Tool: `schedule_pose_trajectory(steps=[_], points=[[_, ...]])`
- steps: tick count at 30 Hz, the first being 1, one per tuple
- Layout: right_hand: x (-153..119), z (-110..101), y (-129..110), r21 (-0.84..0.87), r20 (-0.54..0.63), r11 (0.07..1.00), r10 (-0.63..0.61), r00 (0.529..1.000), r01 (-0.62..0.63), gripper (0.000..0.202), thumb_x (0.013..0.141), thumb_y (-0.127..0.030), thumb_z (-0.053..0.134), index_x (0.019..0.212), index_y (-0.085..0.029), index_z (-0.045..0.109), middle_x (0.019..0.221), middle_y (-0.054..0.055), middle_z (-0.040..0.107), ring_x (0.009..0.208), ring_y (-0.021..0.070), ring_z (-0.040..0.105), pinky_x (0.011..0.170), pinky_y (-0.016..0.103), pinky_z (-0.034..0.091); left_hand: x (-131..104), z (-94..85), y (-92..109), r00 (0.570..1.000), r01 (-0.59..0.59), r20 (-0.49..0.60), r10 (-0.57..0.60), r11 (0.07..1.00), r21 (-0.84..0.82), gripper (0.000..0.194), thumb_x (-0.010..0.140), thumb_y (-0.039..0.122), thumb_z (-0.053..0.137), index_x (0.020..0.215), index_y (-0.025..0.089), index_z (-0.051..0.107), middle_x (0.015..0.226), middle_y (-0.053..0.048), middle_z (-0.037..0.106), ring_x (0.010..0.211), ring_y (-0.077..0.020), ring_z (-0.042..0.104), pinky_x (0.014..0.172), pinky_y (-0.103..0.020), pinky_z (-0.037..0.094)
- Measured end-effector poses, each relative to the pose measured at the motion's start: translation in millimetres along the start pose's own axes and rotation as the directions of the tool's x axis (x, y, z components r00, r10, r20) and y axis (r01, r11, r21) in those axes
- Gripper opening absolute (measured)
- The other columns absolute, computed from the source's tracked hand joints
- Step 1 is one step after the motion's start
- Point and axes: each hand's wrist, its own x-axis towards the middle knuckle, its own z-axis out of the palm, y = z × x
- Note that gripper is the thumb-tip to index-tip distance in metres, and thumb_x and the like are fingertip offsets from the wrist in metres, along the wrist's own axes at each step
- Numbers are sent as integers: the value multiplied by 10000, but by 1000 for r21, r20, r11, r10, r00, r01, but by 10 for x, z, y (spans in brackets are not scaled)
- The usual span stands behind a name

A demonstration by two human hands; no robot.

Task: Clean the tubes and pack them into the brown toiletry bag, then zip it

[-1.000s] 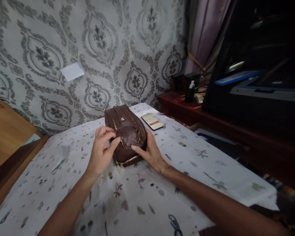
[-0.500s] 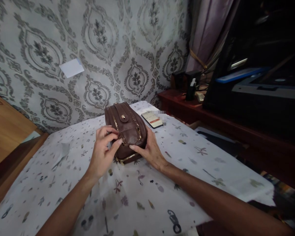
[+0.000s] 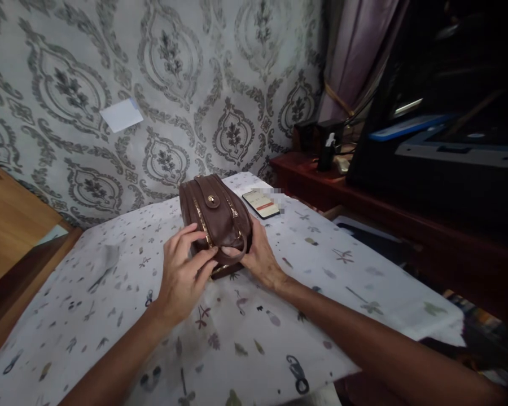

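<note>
A brown leather bag with gold zippers and a round gold stud lies on the patterned white cloth. My left hand is at the bag's near left corner, thumb and forefinger pinched at the front end near the zipper; what is between them is too small to make out. Around the bag's near right side is my right hand, its thumb at the front edge by a raised strap loop. Its other fingers are hidden behind the bag. A phone with a lit screen lies just beyond the bag, to the right.
A patterned wall with a white paper stands behind the cloth. On the right are a red-brown shelf with a small dark bottle and a large dark screen. Wooden furniture borders the left.
My left thumb and forefinger have shifted right and down along the bag's front end. A strap loop now stands out near my right thumb. The view has moved slightly.
</note>
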Motion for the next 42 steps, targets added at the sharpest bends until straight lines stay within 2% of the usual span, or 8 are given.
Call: schedule_pose_trajectory(steps=[5, 9, 13, 19, 25, 31, 36, 42], points=[[-2, -69, -66, 1, 54, 1000, 6, 999, -7, 955, 804, -723, 630, 1533, -197, 307, 1493, 169, 457, 1385, 366, 419, 1148, 572, 349, 17, -98, 15, 999, -53, -2, 53, 998, -46, 206, 908, 109, 576, 998, 248, 698, 1087, -86, 680, 1247, -303, 525, 1013, -533, 446], [-3, -88, -83, 11, 44, 1000, -29, 999, 29, 963, 806, -755, 604, 1536, -194, 319, 1498, 172, 469, 1379, 375, 433, 1151, 573, 345, 242, -192, -17, 995, 97, 24, -93, 963, -252, 229, 937, 136, 496, 930, 260, 689, 1031, -61, 686, 1172, -254, 562, 1012, -469, 460], [-17, -90, -74, 17, 48, 1000, -20, 999, 19, 947, 810, -743, 612, 1537, -210, 322, 1494, 156, 479, 1374, 368, 441, 1145, 569, 358, 574, -104, -11, 983, 154, 120, -142, 984, -95, 218, 908, 213, 569, 1100, 232, 670, 1104, -84, 650, 1161, -283, 536, 996, -480, 444], [-24, -88, -70, 16, 34, 999, -31, 999, 30, 949, 810, -726, 621, 1522, -173, 328, 1470, 182, 495, 1353, 364, 463, 1136, 562, 371, 844, 109, 155, 981, -99, 188, 58, 972, 214, 316, 888, 280, 652, 1188, 180, 644, 1134, -136, 620, 1145, -341, 494, 967, -524, 394], [-15, -88, -83, 9, 22, 999, -48, 999, 47, 900, 819, -682, 640, 1508, -184, 347, 1425, 173, 538, 1309, 364, 506, 1099, 556, 415, 896, 142, 171, 938, -252, 300, 176, 938, 240, 95, 926, 211, 596, 1004, 200, 648, 1002, -88, 631, 955, -276, 548, 835, -426, 416], [-21, -82, -47, -6, 29, 1000, -29, 999, 29, 928, 808, -694, 643, 1519, -185, 332, 1442, 177, 518, 1345, 372, 469, 1128, 579, 378, 939, 94, 43, 880, -437, 330, 342, 856, 278, 211, 966, 119, 419, 969, 192, 617, 885, -81, 608, 861, -266, 554, 747, -389, 408], [-23, -110, -80, -4, 53, 1000, -22, 998, 22, 923, 827, -703, 613, 1524, -169, 327, 1449, 182, 503, 1339, 358, 475, 1122, 552, 392, 954, 119, 39, 926, -308, 304, 223, 913, 269, 216, 945, 107, 438, 947, 199, 634, 901, -82, 631, 877, -276, 560, 739, -399, 417], [-20, -141, -101, 14, 67, 999, -32, 997, 31, 861, 867, -682, 584, 1528, -195, 322, 1446, 161, 514, 1336, 344, 472, 1127, 560, 385, 933, 183, 17, 973, 22, 231, -15, 999, -26, 234, 888, 46, 466, 957, 194, 634, 940, -60, 621, 932, -241, 593, 824, -366, 462]])
